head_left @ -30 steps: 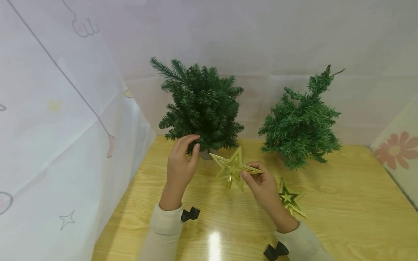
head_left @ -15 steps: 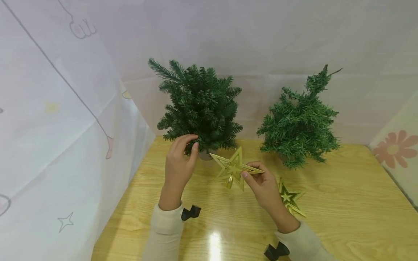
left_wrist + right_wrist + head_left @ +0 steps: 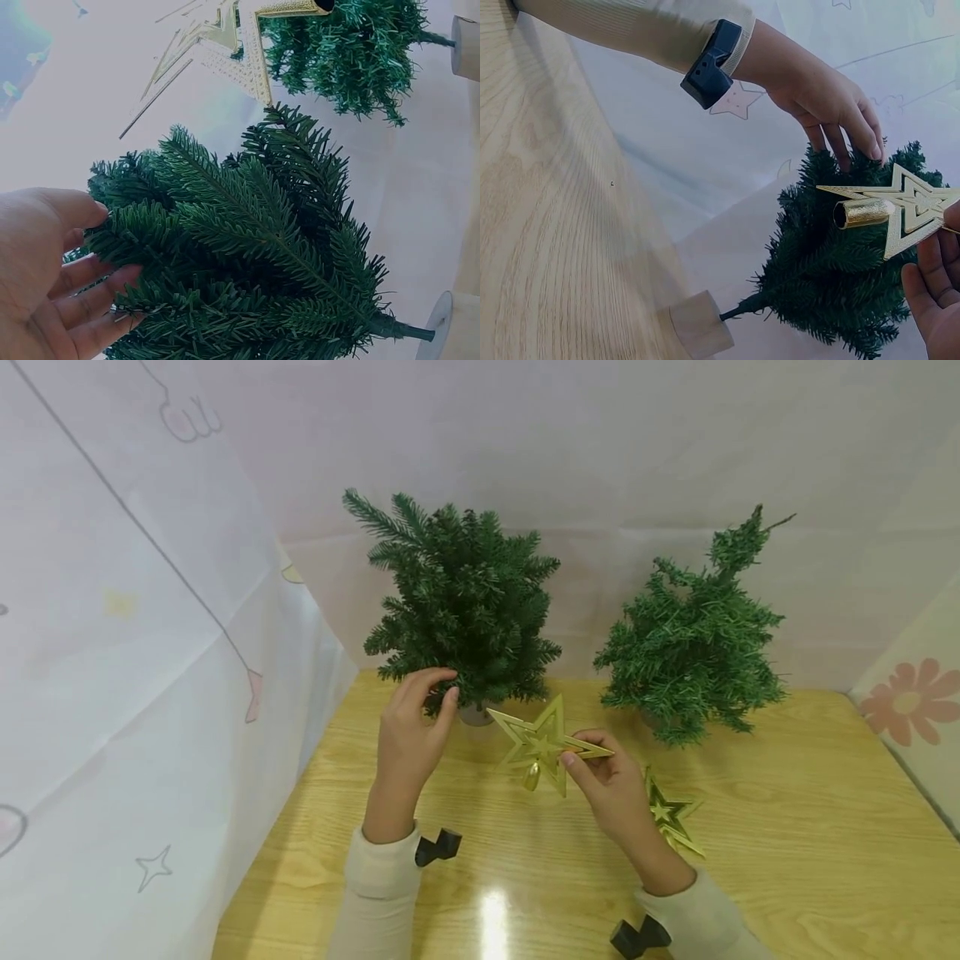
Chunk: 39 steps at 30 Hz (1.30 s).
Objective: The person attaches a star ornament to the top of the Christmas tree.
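My left hand (image 3: 408, 727) reaches to the darker green artificial Christmas tree (image 3: 472, 602). In the left wrist view its thumb and loosely bent fingers (image 3: 94, 300) touch the branch tips, spread rather than closed round them. My right hand (image 3: 615, 785) pinches one point of a gold star tree topper (image 3: 543, 745) between thumb and fingers, in front of this tree. The right wrist view shows the topper's hollow socket (image 3: 862, 213) with its round opening. Part of the right hand lies outside that view.
A second gold star topper (image 3: 675, 817) lies on the wooden table (image 3: 787, 827), partly hidden by my right forearm. Farther right stands a lighter green artificial tree (image 3: 693, 652) with a bent top. Printed cloth (image 3: 187, 735) closes off the back and sides.
My right hand and the star topper have shifted very slightly to the right. The left hand stays at the tree's branches, and both trees stand as before.
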Each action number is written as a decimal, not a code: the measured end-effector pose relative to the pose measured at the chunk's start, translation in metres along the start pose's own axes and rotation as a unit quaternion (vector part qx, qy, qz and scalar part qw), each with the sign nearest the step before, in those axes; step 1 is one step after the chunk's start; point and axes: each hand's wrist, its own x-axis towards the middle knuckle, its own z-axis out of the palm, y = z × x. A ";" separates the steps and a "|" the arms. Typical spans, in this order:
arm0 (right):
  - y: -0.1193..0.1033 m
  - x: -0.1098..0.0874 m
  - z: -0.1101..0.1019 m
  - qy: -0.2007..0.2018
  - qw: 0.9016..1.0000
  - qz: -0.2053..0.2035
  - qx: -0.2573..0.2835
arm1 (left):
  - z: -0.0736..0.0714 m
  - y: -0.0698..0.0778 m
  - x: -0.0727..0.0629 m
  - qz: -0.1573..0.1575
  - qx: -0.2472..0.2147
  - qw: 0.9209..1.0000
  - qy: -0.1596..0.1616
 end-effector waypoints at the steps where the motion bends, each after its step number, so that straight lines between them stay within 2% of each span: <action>1: 0.000 0.000 0.000 -0.002 1.000 -0.004 0.002 | 0.000 0.000 0.000 -0.001 0.000 1.000 -0.002; 5: 0.001 0.001 0.001 -0.008 1.000 -0.014 0.003 | -0.002 0.001 0.001 -0.004 -0.002 1.000 -0.008; 22: -0.005 0.003 0.001 -0.002 1.000 -0.005 -0.005 | 0.000 0.006 0.003 -0.012 0.008 1.000 -0.025; 32: -0.015 0.009 -0.003 0.009 1.000 -0.022 0.000 | -0.002 0.002 0.001 -0.017 0.010 1.000 -0.022; 39: -0.019 0.014 -0.004 0.003 0.998 -0.055 0.022 | -0.003 0.002 0.000 -0.013 0.012 1.000 -0.020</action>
